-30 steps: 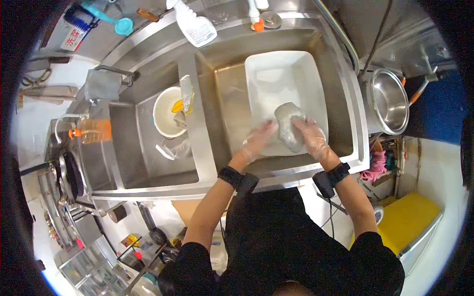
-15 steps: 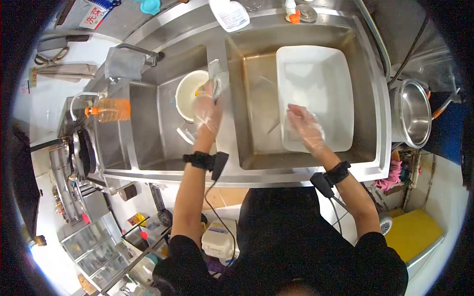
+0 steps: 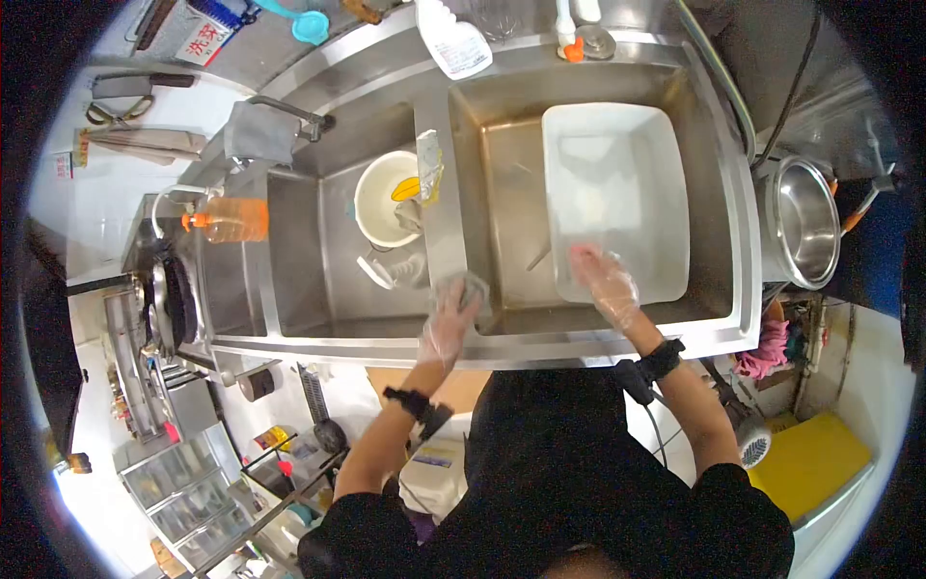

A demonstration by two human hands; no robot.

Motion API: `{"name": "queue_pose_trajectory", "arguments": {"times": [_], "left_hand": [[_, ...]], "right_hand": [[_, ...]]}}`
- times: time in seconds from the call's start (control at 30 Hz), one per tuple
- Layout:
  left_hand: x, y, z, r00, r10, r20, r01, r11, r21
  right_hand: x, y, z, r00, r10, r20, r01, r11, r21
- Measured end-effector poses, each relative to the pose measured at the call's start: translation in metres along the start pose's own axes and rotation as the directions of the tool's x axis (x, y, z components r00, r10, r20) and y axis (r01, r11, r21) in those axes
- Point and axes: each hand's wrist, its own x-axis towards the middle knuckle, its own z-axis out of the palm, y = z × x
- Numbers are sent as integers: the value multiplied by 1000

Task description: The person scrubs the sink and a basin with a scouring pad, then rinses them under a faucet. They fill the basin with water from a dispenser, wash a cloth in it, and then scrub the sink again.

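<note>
1. Hands are gloved in clear plastic; the left hand [image 3: 449, 323] is closed around a grey scourer [image 3: 466, 289], held over the divider between the two basins, at 6 o'clock of that divider's length.
2. The right hand [image 3: 606, 282] is laid flat, fingers spread, on the near rim of a white tub [image 3: 617, 183]; nothing is gripped by it.
3. The tub is seated in the right basin [image 3: 502, 193], toward its 3 o'clock side, tilted slightly against the wall.
4. A white bowl [image 3: 381, 198] with something yellow inside is seen in the left basin [image 3: 299, 261], at 10 o'clock from the left hand.
5. A spray bottle [image 3: 453, 43] is laid at 12 o'clock on the desk behind the basins.
6. An orange bottle [image 3: 227, 220] is placed at 9 o'clock, beside the left basin.
7. A steel pot [image 3: 808, 224] is set at 3 o'clock, just outside the right basin.
</note>
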Motion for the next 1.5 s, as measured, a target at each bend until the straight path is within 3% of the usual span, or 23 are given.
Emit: {"name": "queue_pose_trajectory", "arguments": {"times": [0.03, 0.07, 0.1, 0.13, 0.17, 0.23, 0.27, 0.3, 0.47, 0.63, 0.7, 0.87, 0.93, 1.03, 1.07, 1.13, 1.17, 1.23, 1.27, 1.4, 1.43, 1.47, 1.5], "left_hand": [[-10, -4, 15, 1000, 19, 15, -19, 1000, 2], [-14, 0, 21, 957, 91, -274, -102, 994, -25], [-11, 9, 9, 954, 97, -284, -107, 994, -20], [-10, 24, -12, 984, -151, -98, 119, 955, -270], [-8, 32, -24, 929, -342, 145, 369, 810, -456], [0, 27, -25, 949, -316, 15, 300, 883, -360], [4, 24, -24, 957, -272, -103, 240, 939, -247], [10, 20, -23, 899, -181, -399, 20, 927, -376], [47, -30, -38, 866, -494, -74, 394, 767, -506], [71, -82, 23, 859, -476, -191, 276, 743, -610], [69, -73, 17, 856, -513, -69, 394, 732, -556], [68, 19, -46, 886, -434, -163, 312, 819, -482], [81, 42, -53, 933, -341, -117, 132, 626, -768], [95, 75, -51, 947, -279, -158, -20, 438, -899], [93, 85, -67, 946, -278, -165, -28, 438, -899], [88, 102, -96, 961, -272, 47, 192, 540, -820], [92, 98, -84, 963, -268, 42, 186, 538, -822], [101, 91, -62, 959, -183, -215, -4, 751, -660], [103, 93, -61, 959, -177, -223, -15, 751, -661], [122, 87, -62, 914, -194, -358, -151, 656, -740], [132, 81, -63, 900, -171, -402, -248, 558, -792], [137, 81, -78, 840, -128, -527, -325, 659, -679], [150, 79, -86, 883, -130, -452, -266, 654, -708]], "right_hand": [[1, -9, -5, 986, -163, -34, 165, 985, 58], [5, -25, -17, 984, -169, -46, 172, 984, 51], [9, -44, -32, 984, 98, 147, -130, 965, 228], [11, -54, -40, 873, 311, 375, -440, 835, 331], [10, -55, -38, 876, 306, 372, -433, 838, 331], [9, -54, -30, 880, 221, 420, -448, 678, 583], [9, -57, -33, 881, 214, 423, -444, 683, 580], [9, -60, -37, 893, 215, 395, -428, 674, 602], [8, -38, -41, 848, 309, 431, -521, 635, 570], [11, -36, -57, 803, 394, 448, -590, 628, 506], [10, -25, -45, 800, 405, 443, -592, 656, 469], [41, -65, -54, 818, 294, 495, -559, 613, 558], [59, -87, -60, 792, 299, 533, -611, 366, 702], [74, -69, -31, 886, 212, 412, -460, 304, 834], [77, -77, -38, 889, 209, 407, -455, 310, 835], [80, -91, -55, 770, 256, 584, -608, 21, 793], [79, -89, -57, 773, 258, 580, -606, 27, 795], [78, -80, -61, 835, 263, 484, -551, 401, 732], [81, -72, -63, 839, 264, 476, -545, 408, 733], [102, -37, -71, 938, 328, -109, -279, 905, 322], [124, -72, -117, 880, 468, 78, -349, 527, 775], [139, -72, -135, 879, 461, -125, -310, 749, 585], [153, -68, -150, 865, 390, -316, -284, 899, 334]]}}
